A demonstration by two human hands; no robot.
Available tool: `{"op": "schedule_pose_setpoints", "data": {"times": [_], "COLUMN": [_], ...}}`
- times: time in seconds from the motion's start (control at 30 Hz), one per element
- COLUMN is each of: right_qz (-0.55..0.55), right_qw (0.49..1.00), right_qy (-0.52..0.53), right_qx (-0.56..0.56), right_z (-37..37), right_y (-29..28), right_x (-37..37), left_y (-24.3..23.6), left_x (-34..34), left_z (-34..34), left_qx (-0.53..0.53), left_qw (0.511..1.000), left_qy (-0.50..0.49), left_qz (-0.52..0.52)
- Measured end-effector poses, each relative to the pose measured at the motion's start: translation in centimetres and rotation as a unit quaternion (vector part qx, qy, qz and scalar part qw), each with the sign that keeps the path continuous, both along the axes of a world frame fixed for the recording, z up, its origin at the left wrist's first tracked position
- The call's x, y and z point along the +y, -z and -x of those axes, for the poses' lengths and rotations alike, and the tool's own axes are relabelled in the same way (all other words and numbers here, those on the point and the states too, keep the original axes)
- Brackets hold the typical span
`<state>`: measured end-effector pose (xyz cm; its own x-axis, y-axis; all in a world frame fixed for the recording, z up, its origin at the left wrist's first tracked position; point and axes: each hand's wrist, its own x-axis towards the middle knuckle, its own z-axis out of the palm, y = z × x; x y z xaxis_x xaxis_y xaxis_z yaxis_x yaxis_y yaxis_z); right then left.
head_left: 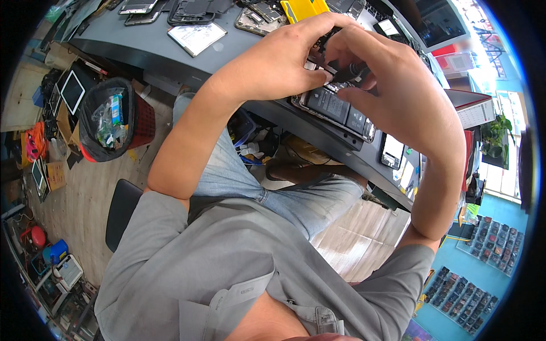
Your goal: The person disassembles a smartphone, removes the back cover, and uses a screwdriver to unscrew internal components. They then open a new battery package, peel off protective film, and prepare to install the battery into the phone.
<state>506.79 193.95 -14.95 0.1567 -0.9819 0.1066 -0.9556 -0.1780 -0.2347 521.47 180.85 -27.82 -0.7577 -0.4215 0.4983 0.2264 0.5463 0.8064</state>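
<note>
An opened phone (335, 111) lies on the grey workbench (142, 40), its back off and its dark battery and boards showing. My left hand (284, 59) rests over the phone's upper end, fingers curled down onto it. My right hand (392, 79) is closed around a thin black tool (348, 73) whose tip points down at the phone's upper part, just under my left fingers. The spot where the tip meets the phone is hidden by my fingers.
Other phones and parts lie on the bench: a white-backed one (196, 37), a yellow piece (304, 8), a dark screen (392, 150). A bin with a black liner (111, 119) stands on the wooden floor at the left, beside boxes and tablets. A black stool (122, 210) is under me.
</note>
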Motion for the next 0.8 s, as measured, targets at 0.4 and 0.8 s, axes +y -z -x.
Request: {"op": "schedule_pose_setpoints", "data": {"times": [0.4,0.8], "right_qz": [-0.033,-0.003], "right_qw": [0.997,0.998], "right_qy": [0.049,0.054], "right_qx": [0.048,0.011], "right_z": [0.9,0.8], "right_y": [-0.2,0.1], "right_x": [0.7,1.9], "left_y": [0.3,0.3], "left_x": [-0.1,0.0], "left_z": [0.5,0.3], "left_qx": [0.035,0.041], "left_qw": [0.999,0.999], "left_qy": [0.008,0.008], "left_qz": [0.0,0.005]}}
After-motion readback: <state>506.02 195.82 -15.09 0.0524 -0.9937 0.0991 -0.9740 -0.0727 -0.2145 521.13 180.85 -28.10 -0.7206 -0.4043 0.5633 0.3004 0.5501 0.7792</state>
